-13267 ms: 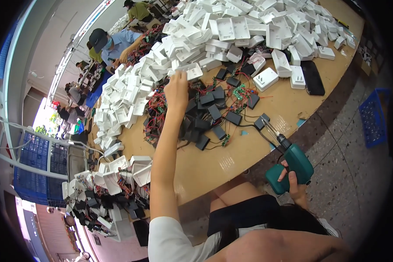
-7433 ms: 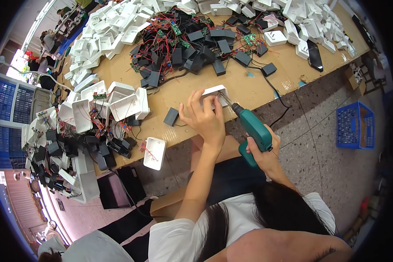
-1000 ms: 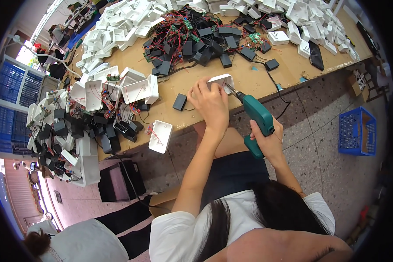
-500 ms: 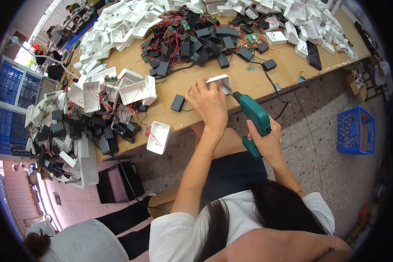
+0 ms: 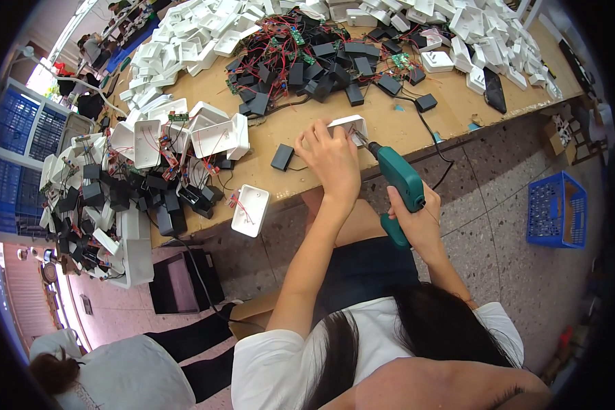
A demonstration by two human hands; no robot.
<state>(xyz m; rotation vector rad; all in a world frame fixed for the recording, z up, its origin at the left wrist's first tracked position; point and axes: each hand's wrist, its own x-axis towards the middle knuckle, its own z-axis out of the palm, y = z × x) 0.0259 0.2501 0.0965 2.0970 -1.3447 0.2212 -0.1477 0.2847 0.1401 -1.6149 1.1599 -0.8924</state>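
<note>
At the table's near edge, my left hand (image 5: 329, 156) grips a small white plastic case (image 5: 350, 126), its fingers over the left side. My right hand (image 5: 417, 217) is wrapped round a green electric screwdriver (image 5: 400, 174) with a pistol-like handle. The bit reaches into the open case; its exact contact point is too small to make out. Left of my left hand lies a black box (image 5: 282, 157) with a thin wire. Another open white case (image 5: 250, 210), with red wires inside, sits over the table edge farther left.
Black boxes with red wires and green circuit boards (image 5: 301, 61) are heaped mid-table, white cases (image 5: 191, 37) behind them. Another mixed pile (image 5: 164, 157) covers the left. A black phone (image 5: 495, 90) lies right. A blue crate (image 5: 557, 209) stands on the floor; a co-worker (image 5: 119, 372) is at lower left.
The view has shifted slightly, so the table's things appear a little to the right. Both hands keep their grip on the case and the screwdriver, almost in the same place.
</note>
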